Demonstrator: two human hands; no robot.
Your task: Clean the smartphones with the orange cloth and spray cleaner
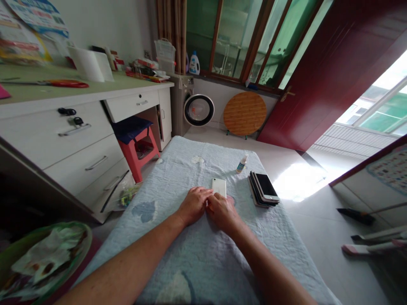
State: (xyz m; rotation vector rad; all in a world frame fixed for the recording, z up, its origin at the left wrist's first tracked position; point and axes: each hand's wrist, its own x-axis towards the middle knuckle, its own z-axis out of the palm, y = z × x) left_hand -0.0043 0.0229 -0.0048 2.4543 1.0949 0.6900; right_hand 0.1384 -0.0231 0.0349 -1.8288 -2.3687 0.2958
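Observation:
A white phone [219, 184] lies face down on the light blue cloth [178, 169], a small camera spot at its top left corner. My left hand [194, 204] rests at the phone's lower left side, fingers bent and held together. Against it is my right hand [221, 210], its fingers curled in and covering the phone's lower end. The fingertips of both hands meet, and whatever is between them is hidden. Beyond the phone, to the right, stands a small spray bottle [241, 164] with a blue label. A stack of several phones [267, 186] lies right of my hands.
Left of the cloth-covered surface are a white desk [133, 95], a red stool [136, 148] and a waste bin [85, 254]. At the back stand a washer with its round door [199, 110] open and a folded round table [244, 112]. A red door [286, 106] is at right.

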